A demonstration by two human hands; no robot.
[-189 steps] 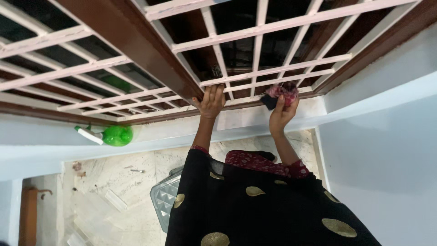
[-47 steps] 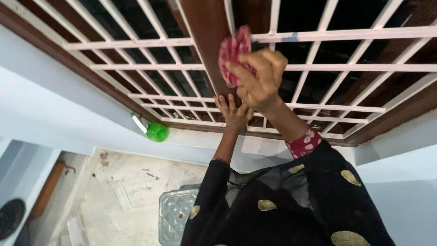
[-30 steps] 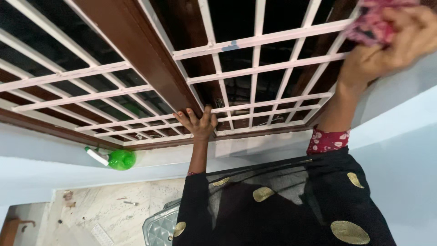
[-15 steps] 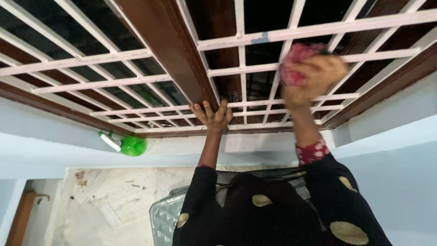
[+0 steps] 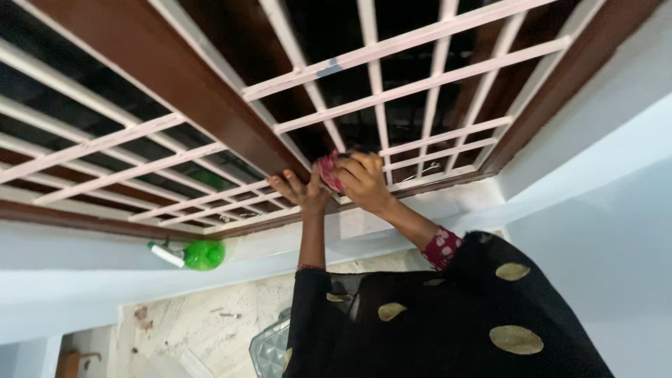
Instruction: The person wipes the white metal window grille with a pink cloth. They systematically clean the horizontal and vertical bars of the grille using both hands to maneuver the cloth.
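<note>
At the white window grille [image 5: 413,87], both hands raised, right hand [image 5: 362,180] clutching pink cloth [image 5: 326,170].

right hand [image 5: 364,182]: clutches pink cloth [image 5: 326,171] on window grille [image 5: 392,91] | left hand [image 5: 299,190]: on frame [image 5: 210,105]

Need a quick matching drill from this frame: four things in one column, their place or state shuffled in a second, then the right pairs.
Things
1. left hand
2. right hand
3. green spray bottle
4. window grille

Places or states
A. lies on its side on the pale ledge under the window
B. white bars crossing in front of dark panes
C. grips a pink patterned cloth at the lower bars
D. rests bare at the foot of the brown centre post

Pairs: 1-D, 2-C, 3-A, 4-B
</note>
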